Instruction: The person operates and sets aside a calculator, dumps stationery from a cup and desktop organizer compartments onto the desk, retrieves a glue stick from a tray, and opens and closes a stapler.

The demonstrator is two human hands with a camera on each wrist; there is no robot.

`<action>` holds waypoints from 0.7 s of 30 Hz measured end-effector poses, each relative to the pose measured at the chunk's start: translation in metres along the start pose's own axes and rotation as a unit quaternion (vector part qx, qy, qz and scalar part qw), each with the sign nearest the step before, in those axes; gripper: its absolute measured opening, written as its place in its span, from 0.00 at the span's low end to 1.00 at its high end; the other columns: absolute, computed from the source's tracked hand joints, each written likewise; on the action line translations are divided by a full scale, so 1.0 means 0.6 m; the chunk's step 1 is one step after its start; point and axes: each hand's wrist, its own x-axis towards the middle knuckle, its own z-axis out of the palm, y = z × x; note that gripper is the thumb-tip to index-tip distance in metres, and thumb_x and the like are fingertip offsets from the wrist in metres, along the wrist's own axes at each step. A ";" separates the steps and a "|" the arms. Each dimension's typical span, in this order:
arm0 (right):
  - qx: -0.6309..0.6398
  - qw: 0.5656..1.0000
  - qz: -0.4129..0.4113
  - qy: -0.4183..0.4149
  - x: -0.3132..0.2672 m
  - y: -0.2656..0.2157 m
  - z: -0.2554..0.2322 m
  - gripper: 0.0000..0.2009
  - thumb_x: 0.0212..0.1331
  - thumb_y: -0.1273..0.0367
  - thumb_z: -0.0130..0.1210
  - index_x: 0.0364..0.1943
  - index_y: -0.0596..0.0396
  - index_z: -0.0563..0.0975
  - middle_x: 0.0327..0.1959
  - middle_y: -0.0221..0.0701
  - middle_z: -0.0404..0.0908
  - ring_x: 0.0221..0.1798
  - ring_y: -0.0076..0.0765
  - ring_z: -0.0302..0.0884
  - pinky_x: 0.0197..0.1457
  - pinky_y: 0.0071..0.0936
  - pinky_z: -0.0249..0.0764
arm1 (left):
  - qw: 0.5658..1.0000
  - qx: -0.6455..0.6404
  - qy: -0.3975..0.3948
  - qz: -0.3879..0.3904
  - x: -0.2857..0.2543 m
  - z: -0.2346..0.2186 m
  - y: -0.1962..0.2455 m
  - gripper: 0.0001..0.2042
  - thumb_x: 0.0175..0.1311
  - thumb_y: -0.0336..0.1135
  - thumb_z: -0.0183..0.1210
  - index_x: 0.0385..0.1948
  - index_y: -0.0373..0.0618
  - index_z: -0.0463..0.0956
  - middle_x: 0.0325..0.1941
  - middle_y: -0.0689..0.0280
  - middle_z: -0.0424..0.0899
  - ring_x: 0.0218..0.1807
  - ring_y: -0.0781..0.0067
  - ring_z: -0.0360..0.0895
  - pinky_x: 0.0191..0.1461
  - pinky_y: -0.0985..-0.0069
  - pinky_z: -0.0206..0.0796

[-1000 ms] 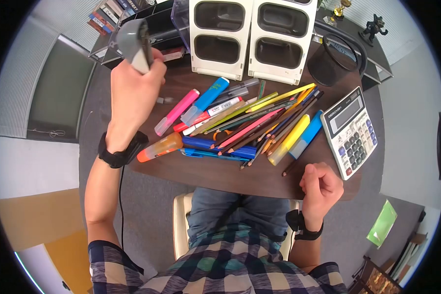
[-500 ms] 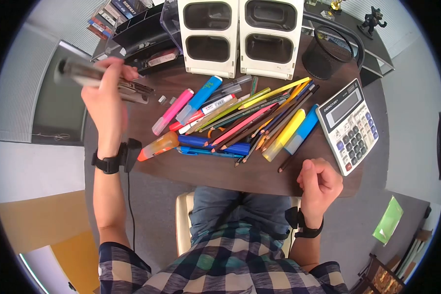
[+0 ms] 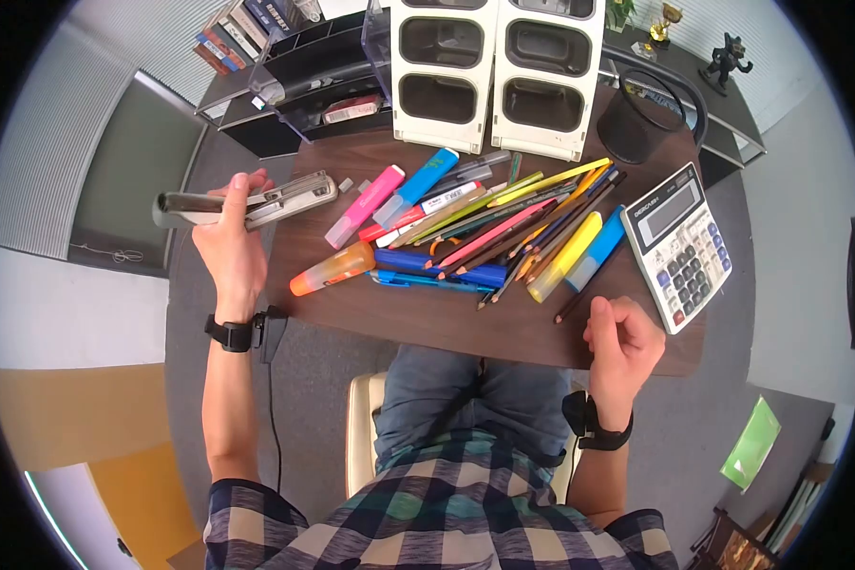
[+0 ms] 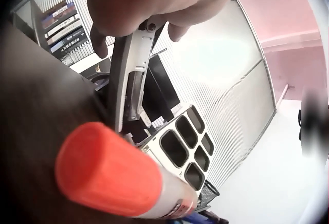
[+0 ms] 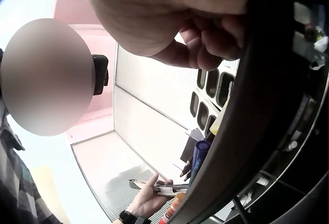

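Observation:
My left hand (image 3: 230, 256) grips a grey stapler (image 3: 299, 198) over the left end of the desk, thumb on top, its nose pointing right. The left wrist view shows the stapler (image 4: 134, 75) from close by, under the fingers. An orange-capped bottle (image 3: 332, 269) lies to the right of this hand. My right hand (image 3: 625, 347) rests by the desk's front edge, fingers loosely curled and holding nothing. Nearest to it are a brown pencil (image 3: 570, 306) and a white calculator (image 3: 679, 252).
Pencils (image 3: 503, 228), highlighters (image 3: 366, 207) and markers (image 3: 446, 199) lie heaped mid-desk. Behind them stand white racks (image 3: 489, 104), a black organizer (image 3: 337, 85) and a mesh pen cup (image 3: 627, 128). Small grey pieces (image 3: 345, 184) lie beside the stapler's nose.
My left hand has brought the stapler from upright near the organizer, through a leftward swing, to lying sideways with its nose to the right. The right hand stays at the desk edge.

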 end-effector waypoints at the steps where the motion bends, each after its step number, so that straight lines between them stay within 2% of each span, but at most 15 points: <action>1: 0.003 1.000 0.004 0.000 0.000 -0.001 0.000 0.14 0.71 0.78 0.65 0.26 0.63 0.75 0.21 0.25 0.76 0.23 0.14 0.67 0.26 0.20 0.59 | 1.000 0.018 0.004 0.005 0.002 -0.007 -0.008 0.14 0.78 0.37 0.68 0.44 0.30 0.82 0.55 0.44 0.89 0.58 0.53 0.88 0.69 0.56 0.78; 2: 0.001 1.000 0.001 -0.001 0.000 0.000 0.000 0.14 0.71 0.78 0.65 0.26 0.63 0.75 0.21 0.25 0.76 0.23 0.14 0.67 0.26 0.20 0.59 | 1.000 0.016 0.006 0.005 0.002 -0.013 -0.014 0.14 0.78 0.37 0.68 0.44 0.30 0.82 0.55 0.44 0.89 0.58 0.53 0.88 0.69 0.56 0.78; 4: -0.012 1.000 0.002 0.000 0.000 0.001 0.000 0.14 0.71 0.78 0.65 0.26 0.63 0.76 0.21 0.24 0.74 0.24 0.13 0.66 0.26 0.20 0.58 | 0.996 0.089 0.011 0.017 0.003 -0.021 -0.021 0.15 0.76 0.38 0.70 0.48 0.32 0.83 0.50 0.51 0.91 0.53 0.63 0.88 0.63 0.64 0.77; 5: -0.013 1.000 0.000 0.001 0.000 0.002 0.000 0.14 0.71 0.78 0.65 0.26 0.63 0.76 0.21 0.24 0.74 0.24 0.13 0.66 0.26 0.20 0.58 | 0.996 0.087 0.011 0.018 0.005 -0.027 -0.025 0.15 0.76 0.38 0.70 0.48 0.32 0.83 0.50 0.51 0.91 0.53 0.63 0.88 0.63 0.64 0.77; 7: -0.020 1.000 -0.001 -0.001 -0.001 0.005 -0.001 0.14 0.72 0.77 0.66 0.26 0.63 0.76 0.20 0.24 0.74 0.24 0.13 0.65 0.26 0.20 0.58 | 0.987 0.157 0.036 0.024 0.006 -0.036 -0.028 0.15 0.74 0.40 0.73 0.46 0.35 0.84 0.44 0.60 0.92 0.46 0.73 0.86 0.57 0.71 0.75; 10: -0.028 1.000 -0.002 0.000 0.000 0.004 0.002 0.14 0.72 0.77 0.66 0.26 0.63 0.76 0.20 0.24 0.74 0.24 0.13 0.65 0.26 0.21 0.58 | 0.983 0.183 0.033 0.003 -0.002 -0.034 -0.020 0.18 0.72 0.43 0.75 0.45 0.35 0.83 0.43 0.65 0.89 0.43 0.79 0.81 0.53 0.73 0.73; 14: -0.047 0.999 -0.006 -0.005 0.001 -0.001 0.001 0.14 0.72 0.77 0.65 0.25 0.63 0.76 0.20 0.24 0.75 0.24 0.14 0.66 0.27 0.21 0.59 | 0.977 0.212 -0.011 -0.022 0.000 -0.043 -0.012 0.21 0.74 0.47 0.72 0.50 0.35 0.81 0.46 0.65 0.87 0.47 0.79 0.80 0.56 0.74 0.72; 16: -0.035 0.999 0.000 -0.004 0.001 -0.003 0.002 0.14 0.72 0.77 0.65 0.25 0.63 0.76 0.20 0.25 0.75 0.24 0.14 0.67 0.27 0.20 0.61 | 0.963 0.253 -0.073 -0.055 0.003 -0.050 -0.006 0.24 0.76 0.51 0.69 0.55 0.35 0.77 0.50 0.65 0.84 0.52 0.78 0.77 0.60 0.74 0.70; 21: -0.038 0.999 0.000 -0.004 0.001 -0.003 0.002 0.14 0.72 0.77 0.65 0.25 0.63 0.76 0.20 0.25 0.76 0.24 0.14 0.67 0.27 0.20 0.61 | 0.963 0.228 -0.119 -0.075 0.010 -0.056 -0.017 0.22 0.81 0.48 0.64 0.56 0.36 0.74 0.53 0.65 0.80 0.57 0.78 0.74 0.66 0.74 0.66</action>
